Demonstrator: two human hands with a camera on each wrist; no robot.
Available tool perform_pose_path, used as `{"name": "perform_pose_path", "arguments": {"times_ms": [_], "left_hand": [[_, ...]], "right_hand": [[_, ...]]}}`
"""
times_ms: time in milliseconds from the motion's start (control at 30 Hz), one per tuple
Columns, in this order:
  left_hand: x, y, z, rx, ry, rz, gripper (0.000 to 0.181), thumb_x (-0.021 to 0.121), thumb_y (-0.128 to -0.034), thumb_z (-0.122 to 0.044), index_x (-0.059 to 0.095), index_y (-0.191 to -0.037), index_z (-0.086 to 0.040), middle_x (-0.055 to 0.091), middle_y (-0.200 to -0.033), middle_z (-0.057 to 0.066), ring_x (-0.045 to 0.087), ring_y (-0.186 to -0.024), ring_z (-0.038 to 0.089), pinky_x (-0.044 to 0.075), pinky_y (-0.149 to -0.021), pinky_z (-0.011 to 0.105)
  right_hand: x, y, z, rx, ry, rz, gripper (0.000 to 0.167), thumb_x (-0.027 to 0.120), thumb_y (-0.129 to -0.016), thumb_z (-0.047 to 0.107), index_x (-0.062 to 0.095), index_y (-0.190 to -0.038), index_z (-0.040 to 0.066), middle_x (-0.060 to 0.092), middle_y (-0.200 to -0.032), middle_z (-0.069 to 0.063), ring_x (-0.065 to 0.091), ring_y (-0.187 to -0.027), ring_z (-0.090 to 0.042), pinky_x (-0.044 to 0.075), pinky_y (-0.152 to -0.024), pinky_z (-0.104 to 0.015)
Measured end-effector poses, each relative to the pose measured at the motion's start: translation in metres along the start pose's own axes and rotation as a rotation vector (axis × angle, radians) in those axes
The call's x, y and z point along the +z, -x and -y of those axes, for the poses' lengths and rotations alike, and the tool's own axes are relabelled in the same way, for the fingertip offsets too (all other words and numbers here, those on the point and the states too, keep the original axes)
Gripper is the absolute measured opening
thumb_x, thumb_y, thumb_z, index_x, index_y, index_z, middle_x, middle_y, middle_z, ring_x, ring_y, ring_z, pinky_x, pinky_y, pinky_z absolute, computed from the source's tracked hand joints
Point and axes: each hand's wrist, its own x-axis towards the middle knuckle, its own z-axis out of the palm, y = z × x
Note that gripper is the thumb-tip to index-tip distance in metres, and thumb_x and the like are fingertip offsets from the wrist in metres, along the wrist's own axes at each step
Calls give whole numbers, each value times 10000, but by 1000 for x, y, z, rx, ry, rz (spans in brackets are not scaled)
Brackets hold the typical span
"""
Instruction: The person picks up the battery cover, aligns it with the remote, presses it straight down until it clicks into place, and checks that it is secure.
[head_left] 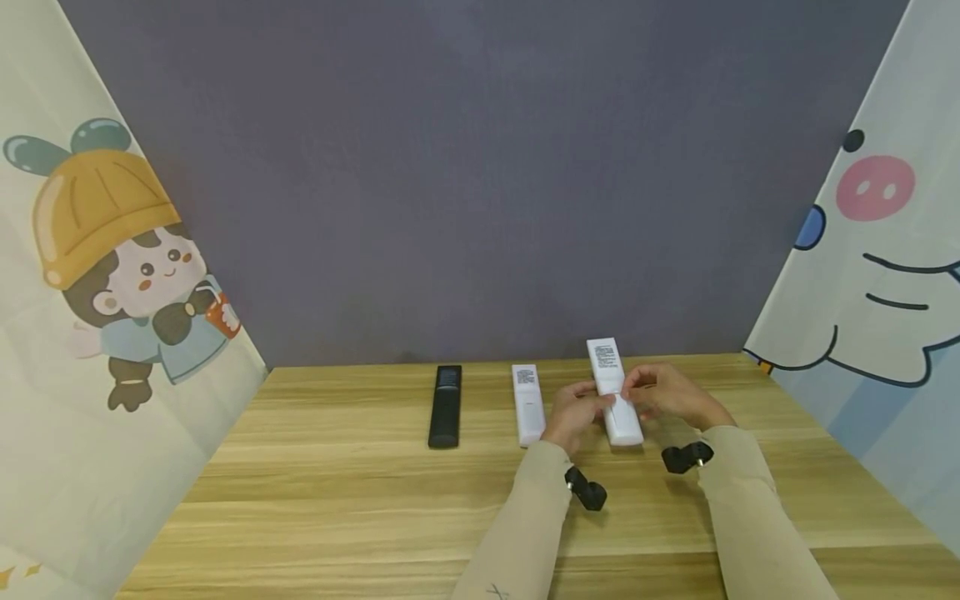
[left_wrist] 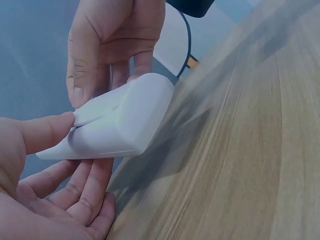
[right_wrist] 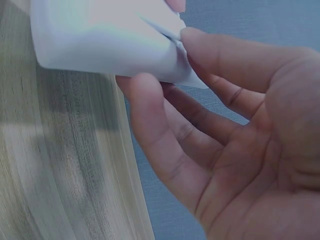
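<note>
A white remote control [head_left: 624,427], back side up with printed text near its far end, is held just above the table between both hands. My left hand [head_left: 573,414] grips it from the left, thumb on the back and fingers [left_wrist: 85,190] underneath. On the other side my right hand [head_left: 672,395] pinches the remote's edge with its thumb [right_wrist: 225,55] and fingers. Beneath the thumbs, the battery cover [left_wrist: 97,106] stands slightly raised, with a dark slit along its edge. What lies under the cover is hidden.
To the left on the wooden table [head_left: 337,500] lie a second white remote [head_left: 529,408], also back up, and a black remote [head_left: 445,408]. A dark grey wall [head_left: 480,183] rises behind the table. Printed cartoon curtains [head_left: 45,400] hang at both sides.
</note>
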Motion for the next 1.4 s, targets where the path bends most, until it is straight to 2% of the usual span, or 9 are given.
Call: {"name": "perform_pose_path", "arguments": {"times_ms": [467,667,1000,1167,1400], "left_hand": [[2,3,0,33,-24,-27,302,781,-855,-45,736,-1154,-48,735,-920,53,634,-768,126,563,-835,375],[4,3,0,21,-16,-40,303,778,-856,-34,735,-1156,-49,724,-915,34,632,-771,124,564,-839,373],[4,3,-1,15,-12,-47,296,771,-859,-23,731,-1151,-43,726,-948,42,647,-813,146,563,-902,436],[5,3,-2,8,-21,-63,399,777,-857,-32,693,-1245,-79,720,-952,53,657,-836,162,565,-893,432],[8,5,-5,54,-47,-102,581,775,-828,30,605,-1356,-144,700,-868,77,646,-774,160,550,-760,337]], "right_hand": [[1,-1,-2,-22,16,-22,197,684,-961,97,590,-1065,-41,667,-1116,-193,627,-882,-205,598,-725,-431],[2,-1,-3,-29,27,-33,193,691,-957,100,591,-1050,-36,672,-1093,-184,625,-868,-204,594,-708,-423],[3,-3,-2,-25,24,-42,185,688,-959,91,582,-1051,-30,671,-1078,-168,625,-850,-196,592,-708,-425],[4,-3,-2,-36,-5,-33,222,665,-968,70,543,-1100,-61,665,-1105,-202,644,-885,-199,601,-764,-468],[6,-5,-3,-47,-71,-14,341,619,-982,13,433,-1231,-127,649,-1114,-272,673,-917,-214,612,-794,-460]]}}
